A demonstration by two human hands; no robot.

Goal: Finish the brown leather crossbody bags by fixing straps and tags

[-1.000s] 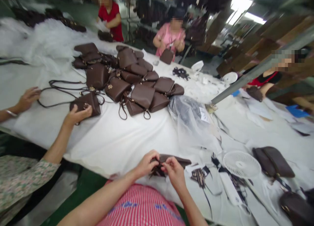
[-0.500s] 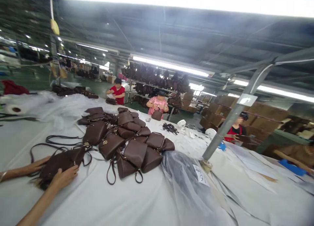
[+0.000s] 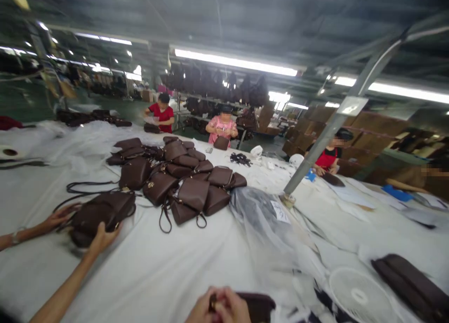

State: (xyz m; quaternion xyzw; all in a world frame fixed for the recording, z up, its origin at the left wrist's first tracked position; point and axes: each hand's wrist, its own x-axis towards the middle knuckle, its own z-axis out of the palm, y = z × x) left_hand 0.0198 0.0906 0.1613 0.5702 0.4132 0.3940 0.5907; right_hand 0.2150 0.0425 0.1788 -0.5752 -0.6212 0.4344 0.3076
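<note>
At the bottom edge, my left hand (image 3: 200, 309) and my right hand (image 3: 231, 308) are close together with bent fingers. Both pinch a small dark and gold-coloured piece (image 3: 212, 302), too blurred to name exactly. Just to the right of my right hand lies a dark brown bag (image 3: 261, 306), partly cut off by the frame. Further up the table is a heap of brown leather bags (image 3: 191, 194) with thin straps.
At left, a co-worker's two hands hold a brown handbag (image 3: 101, 215). Clear plastic (image 3: 259, 225) covers a dark bundle by a slanted metal post (image 3: 312, 159). A round white lid-like object (image 3: 358, 292) and another brown bag (image 3: 414, 285) lie at right. Several people work across the table.
The view has tipped downward, bringing my hands and the bag beside them into sight. The co-worker at left has turned and raised the handbag slightly.
</note>
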